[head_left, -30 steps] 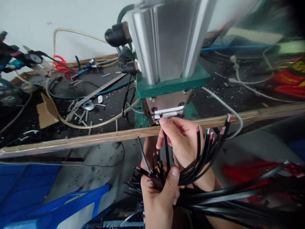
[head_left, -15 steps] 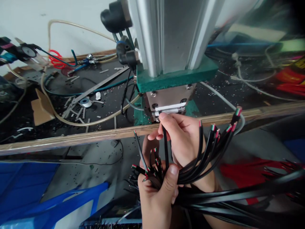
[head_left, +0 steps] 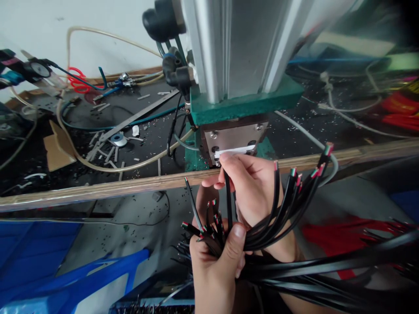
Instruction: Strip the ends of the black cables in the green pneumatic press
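Observation:
Low in the view, my left hand (head_left: 218,261) is closed around a bundle of black cables (head_left: 271,233), its thumb pressed on top. Many cut ends with red, green and white inner wires stick up on both sides of that grip. My right hand (head_left: 250,187) pinches one black cable (head_left: 228,196) between thumb and forefinger, just in front of a press (head_left: 242,98). The cable's tip is hidden behind the fingertips, at the press's metal jaw plate (head_left: 234,137). A white strip (head_left: 237,150) runs along the plate's lower edge, which sits down on the jaw below.
The wooden bench edge (head_left: 114,188) crosses in front of the press. On the bench lie a metal ruler (head_left: 140,114), a white tape roll (head_left: 118,139), cardboard (head_left: 59,146), hoses and scraps. A blue stool (head_left: 108,279) stands lower left; more cables trail to the right.
The press's jaw plate has come down and the gap beneath it has closed. Both hands keep their grip and have barely moved; the camera view has shifted slightly.

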### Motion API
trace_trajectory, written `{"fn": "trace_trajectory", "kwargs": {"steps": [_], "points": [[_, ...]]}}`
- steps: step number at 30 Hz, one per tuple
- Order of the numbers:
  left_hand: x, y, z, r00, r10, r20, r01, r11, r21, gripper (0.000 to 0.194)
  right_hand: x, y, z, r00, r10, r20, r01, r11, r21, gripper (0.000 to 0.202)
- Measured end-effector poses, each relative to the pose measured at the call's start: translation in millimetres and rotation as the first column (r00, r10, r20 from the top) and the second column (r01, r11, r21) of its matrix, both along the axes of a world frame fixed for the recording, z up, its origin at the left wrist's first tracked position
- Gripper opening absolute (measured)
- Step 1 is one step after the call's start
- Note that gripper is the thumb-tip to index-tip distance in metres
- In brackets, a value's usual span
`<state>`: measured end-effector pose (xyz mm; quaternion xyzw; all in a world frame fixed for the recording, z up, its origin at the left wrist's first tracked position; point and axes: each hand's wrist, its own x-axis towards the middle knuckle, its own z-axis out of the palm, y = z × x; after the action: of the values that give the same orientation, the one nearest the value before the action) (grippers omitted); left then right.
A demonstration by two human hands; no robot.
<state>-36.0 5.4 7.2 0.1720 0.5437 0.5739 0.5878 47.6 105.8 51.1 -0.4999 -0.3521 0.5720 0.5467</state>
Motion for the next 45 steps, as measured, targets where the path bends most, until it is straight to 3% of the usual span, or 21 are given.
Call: {"fn": "trace_trajectory", "kwargs": {"steps": [2,6,7,11,14,17,21,24,27,29,30,33,35,37,39,42,45], "points": [[2.7,1.5,3.9,1.000,0.007,0.025,-0.006,0.999,-0.032,0.052,0.5,1.0,-1.6,1.000,0.018,0.004,-0.018,0.999,0.028,0.048],[7.7,3.8,9.6,0.997,-0.022,0.080,0.025,0.999,-0.034,0.108,0.6,1.7,-9.0,0.999,0.034,0.016,-0.035,0.996,0.083,0.048],[8.5,3.3,8.6,0.997,-0.010,0.078,0.013,0.999,-0.037,0.107,0.6,1.2,-11.3,0.999,0.037,0.017,-0.038,0.994,0.099,0.048],[12.5,-4.6,-7.4,0.995,0.100,0.016,-0.099,0.995,-0.031,0.064,2.9,-3.7,-20.3,0.996,0.057,0.072,-0.068,0.984,0.166,0.047],[18.0,-13.4,-24.3,0.982,0.190,-0.002,-0.190,0.982,-0.026,0.063,8.5,-8.9,-25.9,0.982,0.063,0.180,-0.113,0.952,0.285,0.047],[24.4,-18.9,-34.5,0.965,0.256,0.053,-0.256,0.967,-0.010,0.080,16.7,-14.3,-30.2,0.963,0.075,0.257,-0.181,0.892,0.414,0.039],[30.5,-20.4,-34.7,0.953,0.288,0.097,-0.289,0.957,-0.005,0.062,28.8,-20.2,-32.7,0.958,0.126,0.259,-0.238,0.850,0.469,0.025],[31.9,-20.2,-31.9,0.955,0.284,0.089,-0.284,0.959,-0.006,0.066,36.3,-21.9,-31.5,0.945,0.221,0.242,-0.311,0.841,0.444,0.018],[30.3,-18.9,-28.9,0.962,0.264,0.074,-0.264,0.964,-0.017,0.073,41.5,-20.5,-28.6,0.956,0.227,0.186,-0.287,0.851,0.440,0.023],[28.0,-16.8,-25.9,0.973,0.222,0.059,-0.222,0.975,-0.012,0.062,44.2,-18.7,-27.9,0.965,0.234,0.115,-0.261,0.854,0.450,0.029],[26.7,-15.5,-24.2,0.978,0.201,0.051,-0.201,0.979,-0.005,0.056,45.3,-17.9,-28.6,0.953,0.300,0.049,-0.290,0.847,0.446,0.031],[23.9,-12.3,-20.5,0.986,0.166,0.026,-0.167,0.986,0.012,0.049,47.6,-15.9,-35.8,0.822,0.530,-0.207,-0.409,0.803,0.434,0.043],[23.1,-11.8,-20.3,0.988,0.157,0.012,-0.157,0.988,0.010,0.048,48.6,-14.0,-42.9,0.747,0.562,-0.355,-0.429,0.815,0.389,0.059],[23.1,-12.9,-22.3,0.988,0.153,-0.002,-0.153,0.988,0.005,0.049,50.8,-10.5,-48.9,0.740,0.550,-0.387,-0.447,0.832,0.329,0.062],[23.3,-14.8,-25.8,0.987,0.157,-0.016,-0.157,0.988,0.003,0.049,55.1,-5.7,-52.8,0.725,0.625,-0.290,-0.563,0.780,0.274,0.051],[23.3,-17.6,-31.5,0.987,0.160,-0.032,-0.160,0.987,0.016,0.049,62.2,1.2,-56.5,0.621,0.782,-0.051,-0.757,0.615,0.221,0.029],[23.0,-18.8,-34.2,0.987,0.151,-0.045,-0.150,0.988,0.026,0.057,64.7,5.8,-58.3,0.591,0.802,0.089,-0.787,0.549,0.280,0.020]]}}
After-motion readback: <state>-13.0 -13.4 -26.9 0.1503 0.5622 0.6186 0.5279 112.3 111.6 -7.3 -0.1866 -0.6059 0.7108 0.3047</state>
